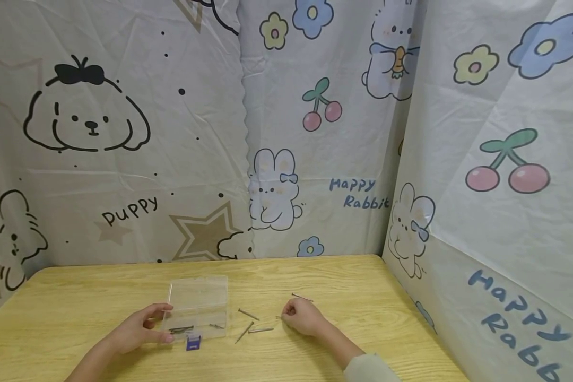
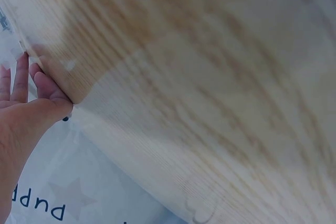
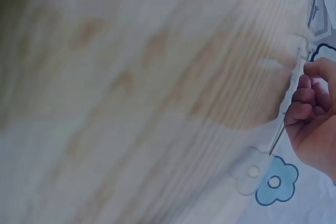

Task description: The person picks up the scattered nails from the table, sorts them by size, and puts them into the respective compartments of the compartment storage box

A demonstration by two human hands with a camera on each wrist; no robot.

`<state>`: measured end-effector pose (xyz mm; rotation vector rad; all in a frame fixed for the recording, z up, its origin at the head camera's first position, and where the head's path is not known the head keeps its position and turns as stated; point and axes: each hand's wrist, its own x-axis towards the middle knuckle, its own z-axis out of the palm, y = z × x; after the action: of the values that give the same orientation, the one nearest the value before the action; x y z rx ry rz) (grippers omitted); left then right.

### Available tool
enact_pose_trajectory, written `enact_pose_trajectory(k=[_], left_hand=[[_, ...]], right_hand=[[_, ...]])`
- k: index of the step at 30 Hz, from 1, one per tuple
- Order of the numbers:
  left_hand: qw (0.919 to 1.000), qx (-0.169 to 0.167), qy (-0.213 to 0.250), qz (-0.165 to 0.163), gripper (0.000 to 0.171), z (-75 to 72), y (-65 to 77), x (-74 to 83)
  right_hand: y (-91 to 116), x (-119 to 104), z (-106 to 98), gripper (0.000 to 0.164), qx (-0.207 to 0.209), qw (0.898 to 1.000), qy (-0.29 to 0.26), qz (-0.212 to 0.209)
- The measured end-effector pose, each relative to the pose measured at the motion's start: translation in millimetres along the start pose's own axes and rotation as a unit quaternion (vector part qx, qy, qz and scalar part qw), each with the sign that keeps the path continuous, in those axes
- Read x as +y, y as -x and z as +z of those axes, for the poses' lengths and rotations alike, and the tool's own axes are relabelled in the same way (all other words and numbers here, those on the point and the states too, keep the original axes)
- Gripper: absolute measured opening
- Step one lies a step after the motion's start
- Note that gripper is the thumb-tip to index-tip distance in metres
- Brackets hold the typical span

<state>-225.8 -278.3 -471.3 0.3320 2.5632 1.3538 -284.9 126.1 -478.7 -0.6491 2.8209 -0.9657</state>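
The left hand (image 1: 138,329) cups the clear box (image 1: 198,306) near the worktop's front edge with loosely bent fingers, while the curled right hand (image 1: 302,317) pinches a nail (image 3: 278,136) beside loose nails (image 1: 249,322).

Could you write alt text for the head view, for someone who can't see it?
A left hand holds a clear box on a wooden table; the curled right hand rests beside loose nails.

One clear plastic box (image 1: 198,306), lower middle of frame. Four loose nails (image 1: 248,314) on the worktop (image 1: 76,307), lower centre. Several more nails inside the box, count unclear. Two hands (image 1: 138,329).
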Motion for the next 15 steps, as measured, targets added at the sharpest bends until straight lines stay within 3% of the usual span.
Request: enact_pose_trajectory(k=[9,15], left_hand=[[0.9997,0.001,0.012,-0.019,0.074,0.6,0.5,2.9],[0.9999,-0.005,0.013,-0.007,0.073,0.4,1.0,1.2]], right_hand=[[-3,-9,3,0.009,0.002,1.000,-0.014,-0.009],[-6,-16,8,0.008,-0.006,0.999,-0.030,-0.009]])
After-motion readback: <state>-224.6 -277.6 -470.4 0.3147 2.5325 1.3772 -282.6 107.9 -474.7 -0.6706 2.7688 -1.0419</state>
